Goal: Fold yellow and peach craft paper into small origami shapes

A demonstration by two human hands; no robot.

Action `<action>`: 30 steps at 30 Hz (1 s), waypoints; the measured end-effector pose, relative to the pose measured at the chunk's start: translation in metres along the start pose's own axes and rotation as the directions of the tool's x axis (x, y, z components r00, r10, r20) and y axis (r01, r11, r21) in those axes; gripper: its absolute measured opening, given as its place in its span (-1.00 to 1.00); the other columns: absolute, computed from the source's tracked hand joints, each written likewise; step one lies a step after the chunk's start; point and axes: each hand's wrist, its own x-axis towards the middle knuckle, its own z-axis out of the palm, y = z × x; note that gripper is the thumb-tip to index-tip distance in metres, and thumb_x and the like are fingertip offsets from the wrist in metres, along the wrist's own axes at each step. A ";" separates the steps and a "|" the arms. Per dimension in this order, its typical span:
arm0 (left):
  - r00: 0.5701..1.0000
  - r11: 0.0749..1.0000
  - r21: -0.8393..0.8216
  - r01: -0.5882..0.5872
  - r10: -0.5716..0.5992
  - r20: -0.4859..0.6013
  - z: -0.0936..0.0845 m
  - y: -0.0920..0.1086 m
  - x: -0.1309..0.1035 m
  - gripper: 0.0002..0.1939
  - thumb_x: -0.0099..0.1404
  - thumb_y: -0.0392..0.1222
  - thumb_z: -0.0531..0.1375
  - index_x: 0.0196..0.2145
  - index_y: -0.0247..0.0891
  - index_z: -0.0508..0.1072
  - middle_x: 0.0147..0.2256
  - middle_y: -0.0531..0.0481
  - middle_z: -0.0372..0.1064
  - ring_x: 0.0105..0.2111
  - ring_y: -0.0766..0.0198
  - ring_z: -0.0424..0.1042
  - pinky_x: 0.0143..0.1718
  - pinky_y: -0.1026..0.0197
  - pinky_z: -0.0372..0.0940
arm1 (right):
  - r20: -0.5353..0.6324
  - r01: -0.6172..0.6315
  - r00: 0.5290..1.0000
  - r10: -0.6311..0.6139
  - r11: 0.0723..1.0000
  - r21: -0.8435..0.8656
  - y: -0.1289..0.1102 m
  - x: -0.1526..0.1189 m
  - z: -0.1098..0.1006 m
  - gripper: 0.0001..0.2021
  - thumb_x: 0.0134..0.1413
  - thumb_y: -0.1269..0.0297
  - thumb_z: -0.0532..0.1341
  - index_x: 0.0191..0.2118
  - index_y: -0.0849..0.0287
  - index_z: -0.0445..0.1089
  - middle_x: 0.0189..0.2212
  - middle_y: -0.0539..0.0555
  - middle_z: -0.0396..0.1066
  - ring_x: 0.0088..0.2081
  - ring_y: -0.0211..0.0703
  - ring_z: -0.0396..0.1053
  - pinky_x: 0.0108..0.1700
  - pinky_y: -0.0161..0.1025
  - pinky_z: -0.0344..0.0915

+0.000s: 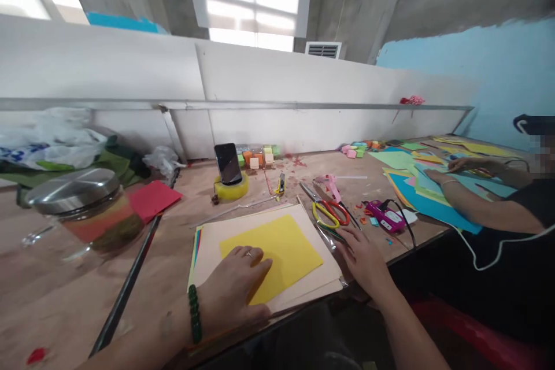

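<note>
My left hand (243, 274) lies over a yellow sheet (288, 257), fingers resting on it and holding nothing. Beneath that sheet is a stack of large cream paper (208, 248), with coloured edges showing at its left. At the stack's right edge is my right hand (362, 254), fingers stretched out and partly spread. Its fingertips are beside a dark-handled metal tool (332, 237), partly covered; whether they touch it I cannot tell. Just beyond lie scissors (325, 214) with one yellow and one red handle.
Behind the stack, a phone (228, 163) leans on a yellow tape roll (232, 188). A pink glue gun (332, 188) and a purple power strip (385, 217) lie rightward. A glass jar (99, 214) stands left. At right, a co-worker's arm (463, 199) rests over coloured sheets.
</note>
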 end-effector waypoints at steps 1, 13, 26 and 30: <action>1.000 1.000 0.003 0.012 -0.012 0.021 -0.001 0.003 -0.001 -0.40 0.09 0.07 0.29 0.05 -0.24 0.40 0.02 -0.26 0.35 -0.01 -0.15 0.33 0.05 -0.15 0.22 | 0.006 0.056 0.998 -0.056 0.998 0.033 -0.007 0.000 -0.005 -0.74 0.20 0.26 0.10 -0.06 0.11 0.45 -0.08 0.21 0.44 -0.02 0.09 0.38 -0.01 0.05 0.36; 0.994 0.988 0.142 0.056 -0.069 0.088 -0.002 0.018 -0.020 -0.47 0.21 -0.35 0.03 0.15 -0.28 0.30 0.12 -0.30 0.31 0.15 -0.08 0.27 0.23 -0.24 0.00 | 0.262 0.351 0.868 -0.423 0.894 0.280 -0.065 0.005 -0.007 -0.57 -0.05 0.65 0.08 -0.05 0.21 0.39 -0.16 0.16 0.51 -0.12 -0.07 0.46 -0.06 -0.16 0.41; 0.982 0.982 0.000 0.189 -0.189 -0.018 0.001 0.051 -0.011 -0.79 0.32 -0.10 0.11 -0.22 -0.22 0.50 -0.20 -0.14 0.45 -0.20 0.06 0.43 -0.21 0.11 0.31 | 0.087 0.485 0.823 -0.562 0.773 0.409 -0.098 0.016 -0.024 -0.87 0.16 0.43 0.20 -0.41 0.17 0.42 -0.38 0.05 0.51 -0.31 -0.17 0.36 -0.26 -0.26 0.28; 0.974 0.972 -0.061 0.226 -0.227 -0.009 0.012 0.044 -0.008 -0.69 0.35 -0.28 0.01 -0.41 -0.24 0.53 -0.32 -0.09 0.48 -0.33 0.19 0.44 -0.33 0.23 0.23 | 0.283 0.331 0.805 -0.521 0.791 0.515 -0.099 0.017 -0.018 -0.91 0.01 0.47 0.29 -0.33 0.18 0.45 -0.37 0.03 0.51 -0.30 -0.17 0.38 -0.26 -0.29 0.27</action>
